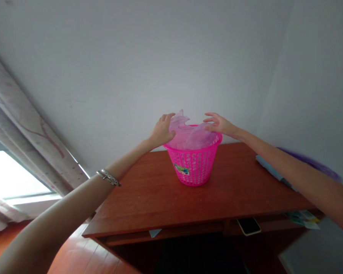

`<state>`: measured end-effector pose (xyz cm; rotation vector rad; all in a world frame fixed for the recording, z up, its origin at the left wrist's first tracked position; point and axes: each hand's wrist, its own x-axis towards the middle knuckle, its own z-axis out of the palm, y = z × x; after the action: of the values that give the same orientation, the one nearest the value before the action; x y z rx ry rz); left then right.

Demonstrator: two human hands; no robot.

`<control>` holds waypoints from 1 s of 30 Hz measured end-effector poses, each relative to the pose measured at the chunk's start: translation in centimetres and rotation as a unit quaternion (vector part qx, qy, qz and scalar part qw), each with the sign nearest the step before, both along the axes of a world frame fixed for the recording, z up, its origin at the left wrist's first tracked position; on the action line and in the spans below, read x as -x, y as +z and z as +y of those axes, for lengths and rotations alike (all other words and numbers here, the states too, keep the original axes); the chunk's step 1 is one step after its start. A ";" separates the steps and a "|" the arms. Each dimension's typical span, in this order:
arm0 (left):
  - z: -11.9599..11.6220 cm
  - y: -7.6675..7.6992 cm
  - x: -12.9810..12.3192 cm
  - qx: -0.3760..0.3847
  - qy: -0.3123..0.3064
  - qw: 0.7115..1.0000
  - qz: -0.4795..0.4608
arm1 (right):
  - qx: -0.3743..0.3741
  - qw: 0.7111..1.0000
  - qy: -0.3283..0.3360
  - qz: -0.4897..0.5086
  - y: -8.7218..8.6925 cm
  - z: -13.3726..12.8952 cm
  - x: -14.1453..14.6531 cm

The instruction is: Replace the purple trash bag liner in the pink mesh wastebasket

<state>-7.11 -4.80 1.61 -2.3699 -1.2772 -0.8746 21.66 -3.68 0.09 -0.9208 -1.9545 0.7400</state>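
A pink plastic mesh basket (193,167) stands on the wooden desk (148,201), and a thin, pale pink-mauve cloth (188,137) bulges out of its top. My left hand (162,131) rests on the cloth at the basket's left rim, with its fingers over the fabric. I cannot tell whether it grips the cloth. My right hand (218,125) has its fingers spread at the right side of the cloth, just above the rim. A metal bracelet (108,177) circles my left wrist.
A folded pale blue item (270,167) and a blurred purple object (311,163) lie behind my right forearm. A phone (248,226) and papers (303,220) sit below the desktop's front edge. A curtain (28,129) and bright window (11,175) are at left.
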 end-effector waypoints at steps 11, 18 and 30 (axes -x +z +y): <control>1.0 1.3 -0.3 -0.013 0.048 0.969 0.242 | -0.210 0.959 -0.040 -0.186 1.0 -1.2 0.3; -0.8 3.3 5.9 -0.040 0.098 0.994 0.003 | -0.026 0.988 -0.034 0.151 3.5 -3.9 -4.2; -9.1 -2.9 13.0 0.141 -0.007 0.963 -0.229 | 0.018 0.992 0.072 -0.100 -0.1 -13.8 -7.1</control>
<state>-20.16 -13.94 -1.34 -2.4765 -1.6531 -1.3875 28.75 -17.44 0.02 -0.9122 -2.2081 0.7930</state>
